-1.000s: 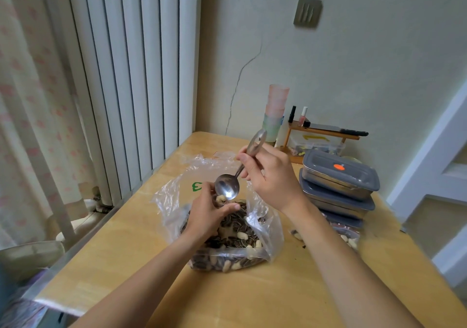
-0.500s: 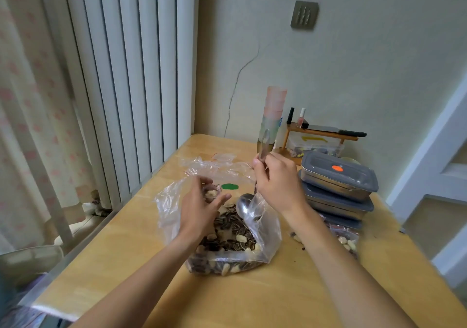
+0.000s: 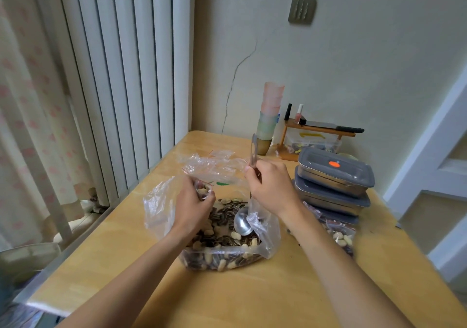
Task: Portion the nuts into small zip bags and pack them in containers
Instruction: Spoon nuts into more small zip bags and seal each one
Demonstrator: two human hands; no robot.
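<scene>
On the desk point(image 3: 252, 297): a big clear plastic bag point(image 3: 262, 236) lies open in front of me, filled with mixed nuts point(image 3: 222, 239), striped sunflower seeds and pale peanuts.
Left hand point(image 3: 192, 206): my fingers curl round a small zip bag point(image 3: 203, 190), held just over the big bag's mouth; a few peanuts show inside its open top.
Left grip: narrow, holding the small zip bag.
Right hand point(image 3: 273, 188): my fist wraps the handle of a metal spoon point(image 3: 243, 222), handle pointing up and away from me, bowl down inside the big bag.
Right grip: tight round the spoon's handle.
Spoon bowl: turned so its back faces me, resting against the nuts near the bag's right wall.
Beyond the big bag: loose clear bags point(image 3: 209, 163) lie crumpled on the desk.
Right side of the desk: grey-lidded containers point(image 3: 333, 176) stand stacked, the top lid bearing an orange spot; a filled bag of nuts point(image 3: 338, 236) lies just in front of the stack.
Back of the desk: a stack of pastel cups point(image 3: 269, 115) stands against the wall, beside a small wooden shelf point(image 3: 316, 128) with little bottles on it.
</scene>
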